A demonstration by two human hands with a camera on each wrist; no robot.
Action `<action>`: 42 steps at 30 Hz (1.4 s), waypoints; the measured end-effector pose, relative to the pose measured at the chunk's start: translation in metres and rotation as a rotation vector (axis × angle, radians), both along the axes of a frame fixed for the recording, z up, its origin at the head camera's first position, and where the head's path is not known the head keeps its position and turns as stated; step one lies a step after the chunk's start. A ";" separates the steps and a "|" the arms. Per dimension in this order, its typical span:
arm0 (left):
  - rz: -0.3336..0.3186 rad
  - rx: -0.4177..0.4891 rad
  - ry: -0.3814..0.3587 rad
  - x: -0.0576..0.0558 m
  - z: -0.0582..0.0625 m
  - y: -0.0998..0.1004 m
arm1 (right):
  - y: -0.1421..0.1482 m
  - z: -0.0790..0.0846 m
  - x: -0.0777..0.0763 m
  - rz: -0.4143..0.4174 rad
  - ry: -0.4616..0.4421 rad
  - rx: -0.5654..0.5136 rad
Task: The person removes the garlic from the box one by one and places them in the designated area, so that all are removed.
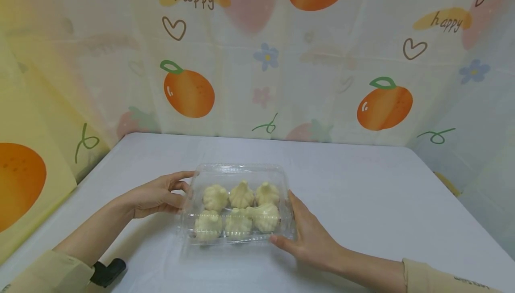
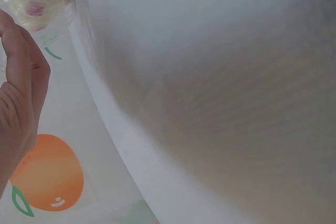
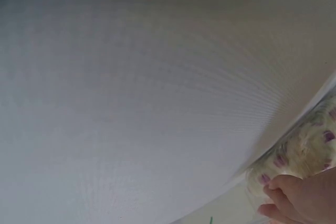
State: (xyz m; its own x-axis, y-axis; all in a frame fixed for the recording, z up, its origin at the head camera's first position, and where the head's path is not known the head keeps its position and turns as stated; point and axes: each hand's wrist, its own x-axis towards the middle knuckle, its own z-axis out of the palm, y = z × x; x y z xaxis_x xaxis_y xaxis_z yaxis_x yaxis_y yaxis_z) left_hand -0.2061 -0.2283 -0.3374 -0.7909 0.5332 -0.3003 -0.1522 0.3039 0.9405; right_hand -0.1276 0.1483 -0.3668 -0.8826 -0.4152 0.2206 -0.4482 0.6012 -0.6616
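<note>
A clear plastic clamshell box (image 1: 237,239) with its lid down sits between the two hands, low in the middle of the head view. Inside, in two rows, are several pale yellow pieces (image 1: 241,194) shaped like garlic bulbs; purple patches show on them in the wrist views. One front-row piece lies tipped, its stem pointing left. The left hand (image 1: 158,194) holds the box's left side with bent fingers, thumb near the edge. At the right side, the right hand (image 1: 311,230) grips the box, its thumb at the front right corner and fingers along the side wall.
The box is over a white table (image 1: 354,186). Behind it hangs a curtain (image 1: 306,78) printed with oranges, hearts and words, which also runs down the left side. A black device (image 1: 107,273) shows at the left sleeve.
</note>
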 end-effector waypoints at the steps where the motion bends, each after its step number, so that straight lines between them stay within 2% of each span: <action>1: -0.002 -0.002 0.001 0.000 0.000 0.000 | 0.000 0.000 0.000 0.002 0.005 0.000; 6: -0.009 0.003 0.006 0.000 0.000 0.000 | 0.001 0.000 0.001 0.010 0.015 0.001; 14: -0.011 -0.005 0.010 -0.001 0.001 0.001 | 0.002 0.004 0.003 -0.030 -0.090 0.031; 31: -0.016 -0.012 0.013 -0.001 0.001 0.001 | 0.004 0.000 0.003 0.026 -0.006 0.006; 42: -0.018 -0.004 0.016 -0.001 0.002 0.001 | 0.006 0.004 0.005 0.019 -0.077 0.038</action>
